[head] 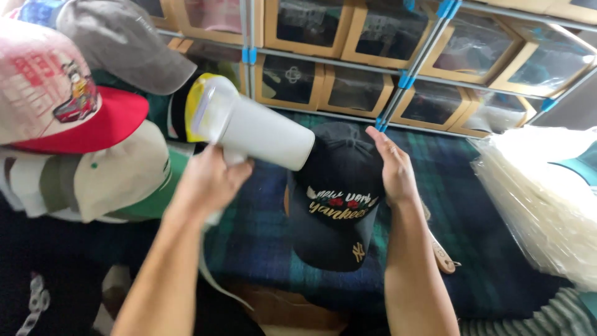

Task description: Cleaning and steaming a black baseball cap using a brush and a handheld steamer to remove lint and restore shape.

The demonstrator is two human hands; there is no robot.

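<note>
Black and embroidered, the baseball cap [339,199] sits in front of us on the dark green plaid cloth [472,205], its brim pointing toward us. Our right hand [393,167] steadies the cap's right side with fingers straight and flat against the crown, gripping nothing. Our left hand [208,182] is closed around the handle of a white handheld steamer [249,127], whose nozzle end is right at the crown's upper left. We judge the work on this cap to be underway rather than finished. To the left we see a pile of other caps [74,124], ahead are shelved cardboard display boxes [373,31], and a stack of clear plastic bags [541,193] lies at right.
</note>
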